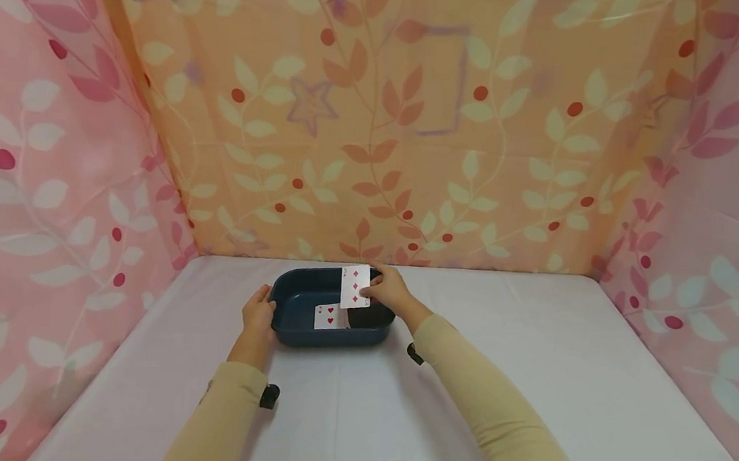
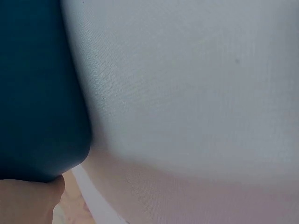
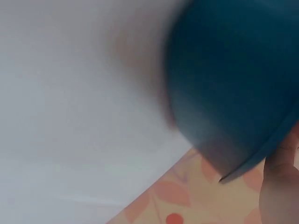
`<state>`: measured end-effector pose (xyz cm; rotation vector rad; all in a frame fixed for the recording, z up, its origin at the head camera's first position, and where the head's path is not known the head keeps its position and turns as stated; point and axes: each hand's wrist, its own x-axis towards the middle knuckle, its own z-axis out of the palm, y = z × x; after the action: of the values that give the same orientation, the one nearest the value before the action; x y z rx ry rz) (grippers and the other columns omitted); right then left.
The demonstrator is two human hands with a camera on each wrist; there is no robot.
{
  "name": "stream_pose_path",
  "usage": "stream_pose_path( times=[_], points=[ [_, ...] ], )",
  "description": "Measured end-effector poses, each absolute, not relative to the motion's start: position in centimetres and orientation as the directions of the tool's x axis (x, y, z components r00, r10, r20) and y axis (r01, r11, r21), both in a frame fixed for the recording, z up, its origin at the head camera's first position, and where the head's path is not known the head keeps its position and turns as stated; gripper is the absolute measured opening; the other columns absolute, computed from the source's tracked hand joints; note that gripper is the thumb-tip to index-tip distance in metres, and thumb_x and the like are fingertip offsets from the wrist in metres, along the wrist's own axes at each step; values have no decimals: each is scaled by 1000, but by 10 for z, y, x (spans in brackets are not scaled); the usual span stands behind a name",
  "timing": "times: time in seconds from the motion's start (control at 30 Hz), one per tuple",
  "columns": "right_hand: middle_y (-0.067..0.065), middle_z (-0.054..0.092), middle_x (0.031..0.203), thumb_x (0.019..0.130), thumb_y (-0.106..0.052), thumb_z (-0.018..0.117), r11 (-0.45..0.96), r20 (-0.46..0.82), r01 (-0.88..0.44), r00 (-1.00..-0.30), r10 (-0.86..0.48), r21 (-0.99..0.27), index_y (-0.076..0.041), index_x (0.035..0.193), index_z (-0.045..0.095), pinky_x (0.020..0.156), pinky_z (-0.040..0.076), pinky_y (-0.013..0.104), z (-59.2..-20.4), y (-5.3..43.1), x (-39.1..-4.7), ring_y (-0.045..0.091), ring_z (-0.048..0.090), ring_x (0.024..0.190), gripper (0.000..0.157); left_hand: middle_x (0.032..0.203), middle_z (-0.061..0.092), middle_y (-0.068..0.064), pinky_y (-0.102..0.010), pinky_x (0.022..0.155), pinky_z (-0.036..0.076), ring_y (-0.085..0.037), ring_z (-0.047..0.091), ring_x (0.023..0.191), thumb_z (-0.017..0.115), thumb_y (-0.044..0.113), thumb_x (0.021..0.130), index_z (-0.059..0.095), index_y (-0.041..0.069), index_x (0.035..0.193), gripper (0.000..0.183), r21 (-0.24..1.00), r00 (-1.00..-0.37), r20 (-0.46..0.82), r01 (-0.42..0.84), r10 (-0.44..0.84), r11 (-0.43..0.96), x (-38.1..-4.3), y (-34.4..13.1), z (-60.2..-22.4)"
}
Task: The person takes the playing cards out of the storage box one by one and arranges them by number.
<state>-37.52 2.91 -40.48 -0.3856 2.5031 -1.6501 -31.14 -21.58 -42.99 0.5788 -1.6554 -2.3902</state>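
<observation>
A dark blue rectangular basin stands at the table's far side. My left hand grips its left end, with the thumb at the rim; the left wrist view shows a bit of that hand against the basin's wall. Above the basin's right part, my right hand pinches a white playing card with red diamonds, face up. Inside the basin lies another playing card with red hearts, partly covered. A dark patch beside it is too unclear to name. The right wrist view shows part of the right hand near the rim.
A white cloth covers the table. Behind it hangs an orange leaf-patterned curtain, with pink patterned curtains on the left and right. A dark wrist device sits at the left sleeve.
</observation>
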Motion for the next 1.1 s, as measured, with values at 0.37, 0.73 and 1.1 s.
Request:
stream_pose_path(
  times=[0.37,0.73,1.1],
  points=[
    [13,59,80,82,6,73,270,-7,-42,-984,-178,-962,-4,148,40,67,59,32,-401,55,-379,16,60,64,74,159,16,-12,-30,116,16,-19,15,145,29,-9,101,17,1,154,55,935,-904,-210,-74,-373,-348,-310,-217,-429],
    [15,60,81,83,6,72,241,-38,5,-991,-130,-970,-6,149,38,65,59,33,-399,74,-383,17,61,61,75,159,16,-11,-30,117,15,-20,14,146,29,-9,100,17,2,154,56,930,-899,-222,-80,-377,-358,-312,-216,-431],
    [23,60,103,86,3,70,235,-63,43,-995,-76,-971,0,144,39,69,59,32,-399,90,-387,23,64,74,66,159,15,-10,-30,117,15,-19,14,145,29,-9,101,16,3,154,56,929,-903,-219,-78,-370,-362,-313,-216,-432]
  ],
)
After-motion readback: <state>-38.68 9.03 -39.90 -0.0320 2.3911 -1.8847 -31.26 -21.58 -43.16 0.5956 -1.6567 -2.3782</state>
